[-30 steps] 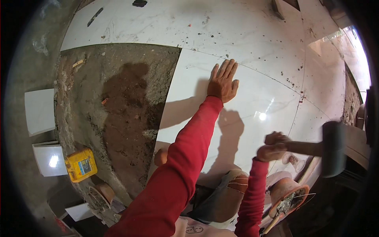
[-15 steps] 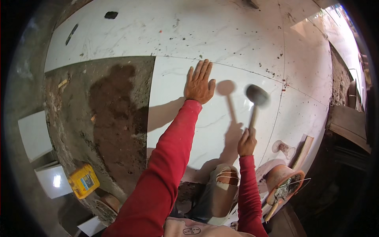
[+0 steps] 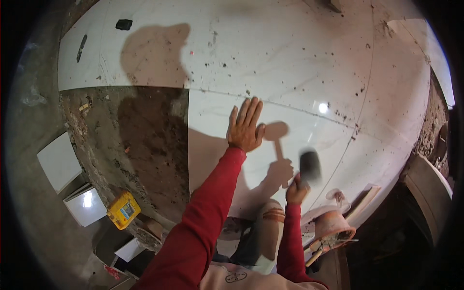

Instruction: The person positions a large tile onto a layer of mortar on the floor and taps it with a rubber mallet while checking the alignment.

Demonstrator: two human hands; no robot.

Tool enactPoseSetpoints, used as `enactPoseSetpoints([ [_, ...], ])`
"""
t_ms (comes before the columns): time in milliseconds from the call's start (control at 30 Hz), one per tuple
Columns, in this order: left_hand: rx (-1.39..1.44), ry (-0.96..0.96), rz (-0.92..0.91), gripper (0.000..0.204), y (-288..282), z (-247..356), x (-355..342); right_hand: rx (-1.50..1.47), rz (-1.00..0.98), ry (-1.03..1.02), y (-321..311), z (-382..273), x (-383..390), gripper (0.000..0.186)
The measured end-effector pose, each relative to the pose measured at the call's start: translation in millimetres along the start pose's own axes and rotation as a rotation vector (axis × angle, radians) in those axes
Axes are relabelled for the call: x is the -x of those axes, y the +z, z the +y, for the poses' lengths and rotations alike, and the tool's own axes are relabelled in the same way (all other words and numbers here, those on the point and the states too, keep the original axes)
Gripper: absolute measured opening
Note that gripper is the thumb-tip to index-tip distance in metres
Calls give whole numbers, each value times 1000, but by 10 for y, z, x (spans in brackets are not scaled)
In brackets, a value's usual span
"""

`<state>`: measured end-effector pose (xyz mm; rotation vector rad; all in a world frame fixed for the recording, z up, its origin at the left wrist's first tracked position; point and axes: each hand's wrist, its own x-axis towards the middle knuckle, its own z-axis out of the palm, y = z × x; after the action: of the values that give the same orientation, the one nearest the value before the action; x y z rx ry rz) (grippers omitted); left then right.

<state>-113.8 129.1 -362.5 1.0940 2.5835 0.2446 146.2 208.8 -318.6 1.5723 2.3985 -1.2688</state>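
My left hand (image 3: 246, 124) lies flat with fingers stretched on a large white floor tile (image 3: 217, 113), just short of its far joint. In my right hand (image 3: 297, 191) is the handle of a rubber mallet (image 3: 310, 166); its black head is raised above the tile and smeared by motion. The handle is mostly hidden behind the head and fingers. Shadows of the mallet and hand fall on the tile between my two hands. Left of this tile, a bed of brown mortar or earth (image 3: 154, 145) lies exposed.
An orange bucket (image 3: 333, 223) with grey mix and a wooden-handled tool stands at the lower right, near a wooden strip (image 3: 363, 203). A yellow container (image 3: 123, 210) and loose white tiles (image 3: 60, 162) lie at the left. Small dark crumbs dot the laid tiles (image 3: 270, 43).
The mallet has come nearer to me and its head tilts differently. My left hand stays flat on the tile. The whole view has shifted, and a head-shaped shadow now shows on the far tiles.
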Motion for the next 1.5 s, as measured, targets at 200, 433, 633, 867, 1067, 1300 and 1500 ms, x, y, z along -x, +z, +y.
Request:
enactPoseSetpoints([
  [200,-1,-20,-39,69,-13,-24,-126,-367,19,188,-28,137,-29,17],
  [433,30,-38,-78,72,-60,11,-148,-399,174,-12,-206,260,121,25],
  [633,-40,-25,-32,67,129,-32,-78,-27,72,-27,-278,16,-105,14],
  [867,-45,-21,5,66,89,-25,-116,-34,-221,196,-121,155,-123,30],
  [1067,-27,-8,-29,66,-20,-4,-52,198,-2,-25,-32,99,5,29],
  [1300,-31,13,48,67,5,27,-41,331,-92,163,-313,-282,138,9],
  [1500,-152,23,63,69,50,38,-3,-175,287,-219,-729,-515,101,12],
])
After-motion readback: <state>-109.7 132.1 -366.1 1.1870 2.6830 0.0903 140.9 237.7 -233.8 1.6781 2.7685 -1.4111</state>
